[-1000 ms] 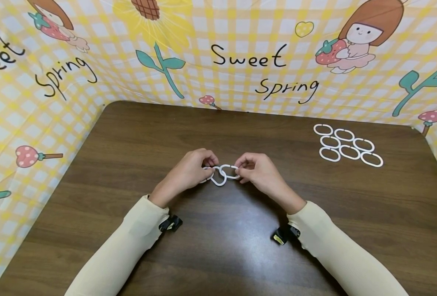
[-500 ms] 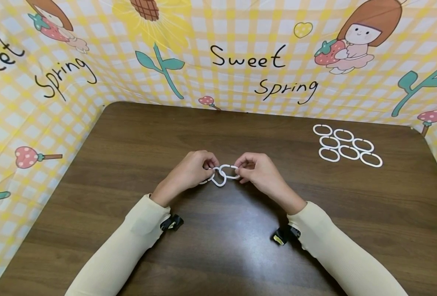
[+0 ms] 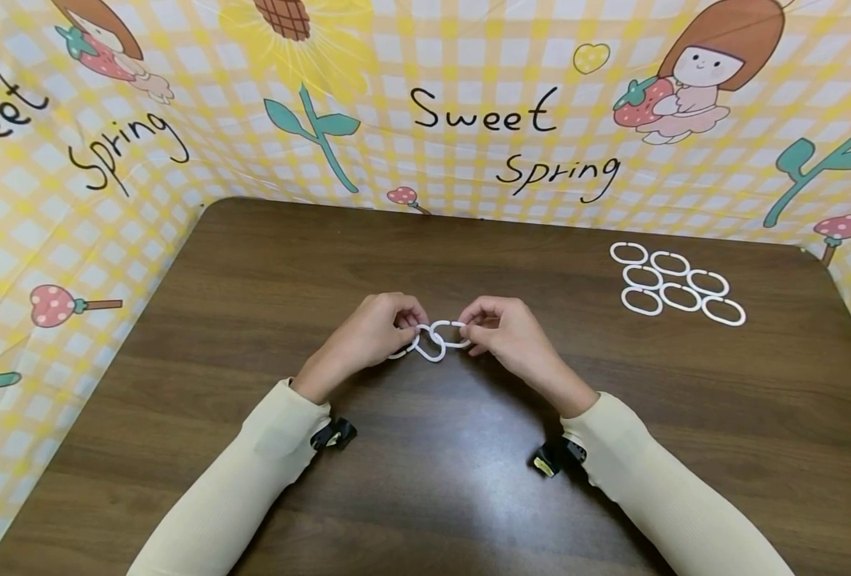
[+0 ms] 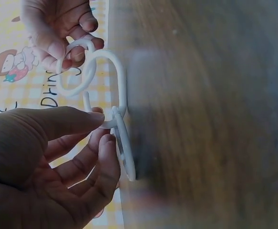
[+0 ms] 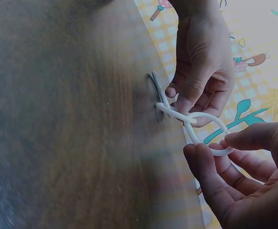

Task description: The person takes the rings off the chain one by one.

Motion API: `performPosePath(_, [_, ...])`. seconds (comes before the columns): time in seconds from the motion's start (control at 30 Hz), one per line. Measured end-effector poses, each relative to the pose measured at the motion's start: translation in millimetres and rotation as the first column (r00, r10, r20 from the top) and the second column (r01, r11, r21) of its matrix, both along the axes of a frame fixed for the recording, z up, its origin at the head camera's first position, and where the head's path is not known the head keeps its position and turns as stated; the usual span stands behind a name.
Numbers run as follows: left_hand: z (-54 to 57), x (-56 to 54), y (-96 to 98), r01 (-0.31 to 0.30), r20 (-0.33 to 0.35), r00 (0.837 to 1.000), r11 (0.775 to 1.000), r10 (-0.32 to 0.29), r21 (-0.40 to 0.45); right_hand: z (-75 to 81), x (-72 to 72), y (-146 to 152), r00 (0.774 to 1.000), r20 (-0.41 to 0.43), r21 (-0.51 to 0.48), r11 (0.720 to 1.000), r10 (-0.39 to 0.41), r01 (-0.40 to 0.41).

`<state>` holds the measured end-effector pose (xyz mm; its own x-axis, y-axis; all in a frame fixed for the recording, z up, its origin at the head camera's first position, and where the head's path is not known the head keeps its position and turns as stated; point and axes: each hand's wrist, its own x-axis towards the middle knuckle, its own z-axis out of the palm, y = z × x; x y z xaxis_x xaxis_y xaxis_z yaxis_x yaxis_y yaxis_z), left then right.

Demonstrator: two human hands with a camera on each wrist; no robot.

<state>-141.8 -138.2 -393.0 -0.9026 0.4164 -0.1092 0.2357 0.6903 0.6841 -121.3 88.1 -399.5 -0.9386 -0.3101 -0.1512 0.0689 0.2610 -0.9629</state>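
Three white plastic chain links are joined between my hands. My left hand [image 3: 377, 330] pinches the middle link [image 4: 122, 83] between thumb and fingertips, at its left end. From that end hangs a third link [image 4: 125, 150], mostly covered by the left hand in the head view and tilted down toward the table in the left wrist view. My right hand [image 3: 505, 330] pinches the right-hand link [image 5: 221, 152] by its outer end, with thumb over forefinger. This link passes through the middle one, and a small gap shows in its upper side.
Several loose white links [image 3: 681, 297] lie flat in a cluster at the back right of the brown wooden table [image 3: 425, 496]. A yellow checked cloth [image 3: 454, 48] with printed figures rises behind the table and along its left side.
The right hand has shifted very slightly to the right, and the middle and right-hand links have moved a little with it. The left hand keeps its grip; the loose links lie as before.
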Motion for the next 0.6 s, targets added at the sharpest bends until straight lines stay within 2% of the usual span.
performPosePath(0.6, [1.3, 1.4, 1.3, -0.001, 0.016, 1.000, 0.999, 0.000, 0.055, -1.3, -1.4, 0.3, 1.000, -0.006, -0.001, 1.000, -0.006, 0.006])
